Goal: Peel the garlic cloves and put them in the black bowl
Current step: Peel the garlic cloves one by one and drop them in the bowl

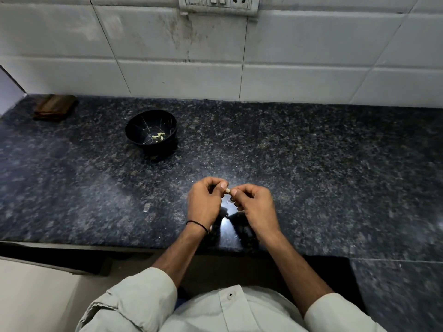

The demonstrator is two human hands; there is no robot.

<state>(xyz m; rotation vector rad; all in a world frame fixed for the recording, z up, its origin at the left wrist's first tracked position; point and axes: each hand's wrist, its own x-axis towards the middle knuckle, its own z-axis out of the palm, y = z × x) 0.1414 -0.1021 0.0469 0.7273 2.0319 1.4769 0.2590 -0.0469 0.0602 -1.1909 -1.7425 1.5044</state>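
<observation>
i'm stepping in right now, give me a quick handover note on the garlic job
Hands: left hand and right hand both pinch one garlic clove between their fingertips, above the counter near its front edge.
The black bowl stands back left of the hands with a few peeled cloves inside.
Done: those cloves.
Left: finish the held clove (how far it is peeled is too small to tell) and put it in the bowl. No other unpeeled cloves show.
</observation>
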